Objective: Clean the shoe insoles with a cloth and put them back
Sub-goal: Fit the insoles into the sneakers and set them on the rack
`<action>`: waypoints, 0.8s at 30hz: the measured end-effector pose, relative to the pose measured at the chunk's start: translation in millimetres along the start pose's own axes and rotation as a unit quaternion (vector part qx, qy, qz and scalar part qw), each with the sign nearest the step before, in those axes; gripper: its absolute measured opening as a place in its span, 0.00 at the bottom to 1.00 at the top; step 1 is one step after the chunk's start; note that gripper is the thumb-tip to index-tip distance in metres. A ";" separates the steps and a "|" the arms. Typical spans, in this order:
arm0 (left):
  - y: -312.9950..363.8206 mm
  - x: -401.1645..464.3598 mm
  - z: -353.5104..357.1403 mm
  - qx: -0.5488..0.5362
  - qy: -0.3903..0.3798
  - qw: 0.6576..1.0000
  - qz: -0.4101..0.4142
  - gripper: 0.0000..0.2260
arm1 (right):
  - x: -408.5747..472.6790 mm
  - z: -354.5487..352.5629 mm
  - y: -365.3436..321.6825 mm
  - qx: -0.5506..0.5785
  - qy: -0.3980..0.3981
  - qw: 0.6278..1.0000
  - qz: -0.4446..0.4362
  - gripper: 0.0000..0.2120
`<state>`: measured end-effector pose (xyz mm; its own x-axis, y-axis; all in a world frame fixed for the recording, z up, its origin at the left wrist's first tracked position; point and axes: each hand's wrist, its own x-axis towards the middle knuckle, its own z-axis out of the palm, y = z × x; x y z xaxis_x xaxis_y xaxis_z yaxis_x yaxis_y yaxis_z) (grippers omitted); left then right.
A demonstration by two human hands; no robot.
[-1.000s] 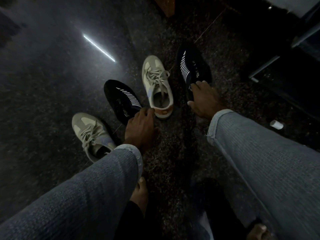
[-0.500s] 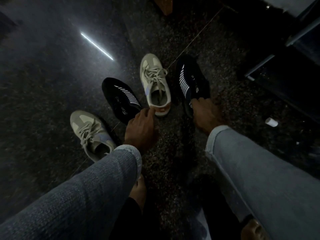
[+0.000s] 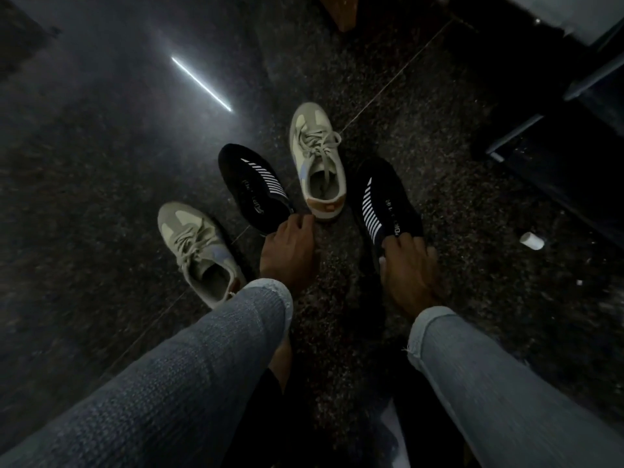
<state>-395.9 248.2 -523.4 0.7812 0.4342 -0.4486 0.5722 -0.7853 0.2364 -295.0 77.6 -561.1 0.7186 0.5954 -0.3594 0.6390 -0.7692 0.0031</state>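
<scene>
1. Since a second ago, the right insole (image 3: 385, 204) has slid nearer to the person, and the right hand (image 3: 410, 268) has pulled back with it.
2. The right hand's fingers curl on the heel end of that black, striped insole. It lies at 3 o'clock from the far sneaker (image 3: 319, 163).
3. The left hand (image 3: 290, 251) pinches the heel end of the left insole (image 3: 255, 189). That insole lies at 9 o'clock from the far sneaker.
4. The near sneaker (image 3: 199, 251) sits at 9 o'clock from the left hand.
5. I see no cloth, so I think this is the putting-back step.
6. Next, each insole must go toe first into a sneaker and be pushed flat.
</scene>
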 end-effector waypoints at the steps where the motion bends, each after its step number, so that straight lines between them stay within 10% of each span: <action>1: -4.1 -0.9 -1.2 -0.004 0.001 1.000 -0.006 0.24 | 1.7 -1.5 -7.1 0.003 0.032 0.999 -0.019 0.12; 10: -59.8 -8.8 5.1 -0.023 0.013 0.997 -0.078 0.22 | 41.5 -20.5 -118.9 0.106 -0.040 0.961 -0.252 0.26; 24: -98.4 -2.3 9.8 -0.021 0.000 0.995 -0.097 0.17 | 72.3 -10.1 -170.0 0.007 -0.121 0.964 -0.235 0.18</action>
<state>-456.4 320.1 -554.0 0.6543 0.5765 -0.4894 0.7229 -0.6668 0.1811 -349.0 253.8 -578.1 0.2648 0.8086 -0.5254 0.8731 -0.4323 -0.2253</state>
